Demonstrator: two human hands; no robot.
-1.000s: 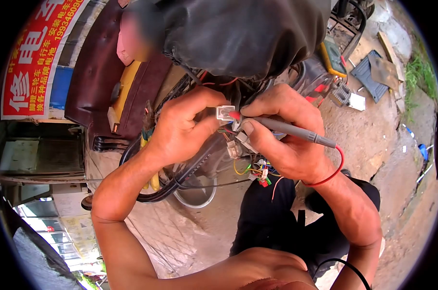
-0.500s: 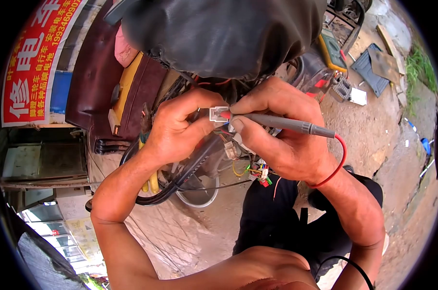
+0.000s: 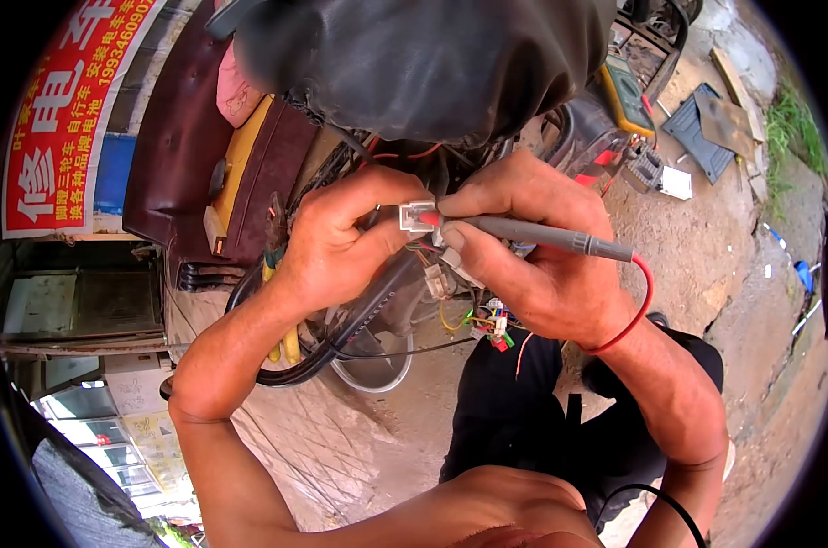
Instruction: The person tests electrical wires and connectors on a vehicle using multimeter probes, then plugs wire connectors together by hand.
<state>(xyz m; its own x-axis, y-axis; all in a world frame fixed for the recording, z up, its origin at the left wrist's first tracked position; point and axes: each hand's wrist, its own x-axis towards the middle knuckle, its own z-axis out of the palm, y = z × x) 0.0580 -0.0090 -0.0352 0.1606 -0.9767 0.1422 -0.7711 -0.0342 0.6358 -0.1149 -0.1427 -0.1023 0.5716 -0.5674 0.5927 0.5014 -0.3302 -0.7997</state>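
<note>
My left hand (image 3: 341,239) pinches a clear plastic wire connector (image 3: 418,216) between thumb and forefinger. My right hand (image 3: 546,242) is closed on a grey multimeter probe (image 3: 533,235), whose red tip end is at the connector's open side; whether the metal point touches a contact inside is hidden. A red lead (image 3: 649,292) runs from the probe's back end past my right wrist. Below the hands hang loose white wire connectors (image 3: 437,281) and a bunch of coloured wires with small plugs (image 3: 494,329). A black leather-like cover (image 3: 432,68) bulges just above both hands.
A yellow-green multimeter (image 3: 626,99) lies at the upper right. Yellow-handled pliers (image 3: 291,345) hang near thick black cables (image 3: 318,363). A pale bucket (image 3: 375,370) stands on the ground below. A maroon seat (image 3: 172,164) and a red sign (image 3: 72,110) are at the left.
The connector has shifted very slightly right and the probe's red tip shows a little more inside it. Both hands keep the same grip.
</note>
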